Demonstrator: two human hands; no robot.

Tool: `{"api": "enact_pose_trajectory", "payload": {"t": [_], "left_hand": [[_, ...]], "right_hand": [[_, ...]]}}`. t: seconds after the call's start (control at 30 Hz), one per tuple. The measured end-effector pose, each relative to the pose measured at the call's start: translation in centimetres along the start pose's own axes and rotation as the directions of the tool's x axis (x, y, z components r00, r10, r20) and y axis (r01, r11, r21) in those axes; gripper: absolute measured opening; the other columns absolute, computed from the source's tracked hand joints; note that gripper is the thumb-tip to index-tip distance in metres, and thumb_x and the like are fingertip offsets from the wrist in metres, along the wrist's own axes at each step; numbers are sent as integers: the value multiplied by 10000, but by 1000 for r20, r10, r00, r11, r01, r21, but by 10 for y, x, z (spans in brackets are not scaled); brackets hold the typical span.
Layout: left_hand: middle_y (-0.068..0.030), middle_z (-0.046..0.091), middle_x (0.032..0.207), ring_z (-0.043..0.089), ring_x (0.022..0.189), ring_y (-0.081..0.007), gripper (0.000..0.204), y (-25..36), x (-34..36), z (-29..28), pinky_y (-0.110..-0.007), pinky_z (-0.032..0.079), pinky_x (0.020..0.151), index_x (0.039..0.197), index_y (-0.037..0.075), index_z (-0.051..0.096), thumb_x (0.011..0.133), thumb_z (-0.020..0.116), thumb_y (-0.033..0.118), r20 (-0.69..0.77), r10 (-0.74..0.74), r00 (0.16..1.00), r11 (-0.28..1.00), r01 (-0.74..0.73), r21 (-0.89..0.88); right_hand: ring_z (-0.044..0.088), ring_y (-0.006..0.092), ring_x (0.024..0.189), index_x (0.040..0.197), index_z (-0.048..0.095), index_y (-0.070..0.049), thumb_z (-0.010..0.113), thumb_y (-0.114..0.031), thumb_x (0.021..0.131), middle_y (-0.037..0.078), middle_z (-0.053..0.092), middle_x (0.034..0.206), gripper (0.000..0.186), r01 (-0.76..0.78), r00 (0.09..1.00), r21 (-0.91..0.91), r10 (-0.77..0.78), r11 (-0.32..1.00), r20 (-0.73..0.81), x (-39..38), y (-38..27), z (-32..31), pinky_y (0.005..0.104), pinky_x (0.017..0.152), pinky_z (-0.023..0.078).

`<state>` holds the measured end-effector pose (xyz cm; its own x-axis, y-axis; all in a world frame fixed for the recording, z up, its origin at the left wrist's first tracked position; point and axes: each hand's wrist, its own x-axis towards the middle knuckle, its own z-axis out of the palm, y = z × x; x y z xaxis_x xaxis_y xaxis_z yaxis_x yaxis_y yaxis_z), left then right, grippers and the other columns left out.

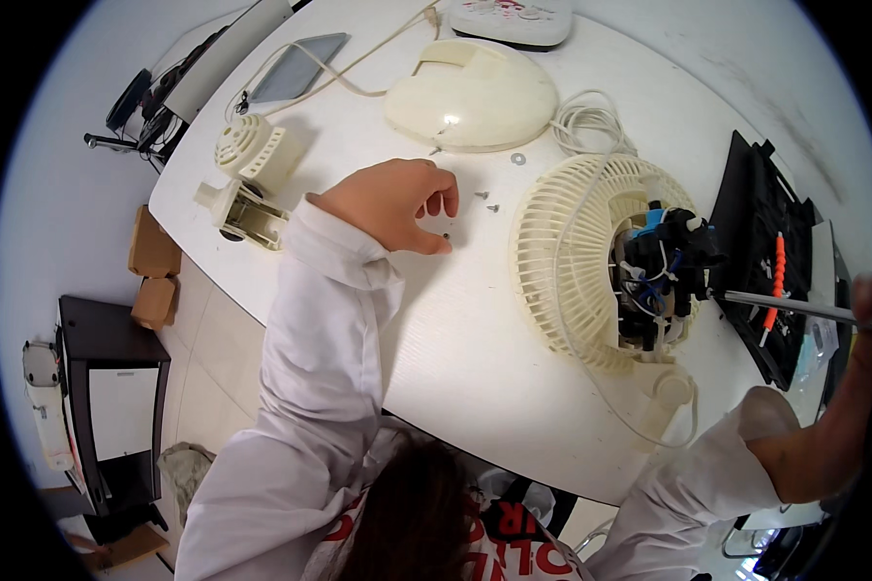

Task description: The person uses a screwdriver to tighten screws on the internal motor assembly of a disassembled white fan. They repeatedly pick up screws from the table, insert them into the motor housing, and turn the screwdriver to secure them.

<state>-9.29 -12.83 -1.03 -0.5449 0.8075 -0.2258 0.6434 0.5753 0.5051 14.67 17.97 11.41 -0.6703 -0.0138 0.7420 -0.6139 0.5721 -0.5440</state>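
2 screws near left hand, cord across fan grille, black case

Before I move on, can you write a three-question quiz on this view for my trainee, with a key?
1. Multiple choice: which hand is on the screwdriver whose tip is at the motor?
A) left
B) right
C) both

2. True or false: in the picture, the open tool case lies to the right of the motor.

3. Fill in the gap: the small flat ring on the table near the cream cover is a ____.

Key:
1. B, the right hand, partly lost in the dark rim of the view.
2. True.
3. Washer.
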Motion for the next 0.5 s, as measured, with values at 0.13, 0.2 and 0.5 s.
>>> {"api": "enact_pose_trajectory", "payload": {"t": [0.13,0.2,0.5], "left_hand": [[-95,693,910,665,870,-265,243,5,4,6,-366,530,746,916,65,664,716,756,169,20,-106,994,983,101,154],[-80,704,873,677,846,-260,211,6,6,8,-370,534,730,883,65,668,715,753,160,17,-129,992,979,124,164],[-58,708,786,682,770,-242,116,9,10,12,-372,528,686,819,69,661,727,727,95,22,-149,989,982,145,121]], "right_hand": [[727,269,831,1290,552,-42,655,-365,956,211,709,1016,476,-66,996,-164,75,984,52,-1,-12,7,352,738,611],[714,258,823,1286,553,-42,647,-370,960,203,701,1009,472,-117,992,-215,126,970,31,-4,-17,10,343,730,599],[658,212,785,1267,558,-45,608,-395,976,167,667,978,458,-197,980,-310,180,930,-83,-10,-21,7,304,694,542]]}}
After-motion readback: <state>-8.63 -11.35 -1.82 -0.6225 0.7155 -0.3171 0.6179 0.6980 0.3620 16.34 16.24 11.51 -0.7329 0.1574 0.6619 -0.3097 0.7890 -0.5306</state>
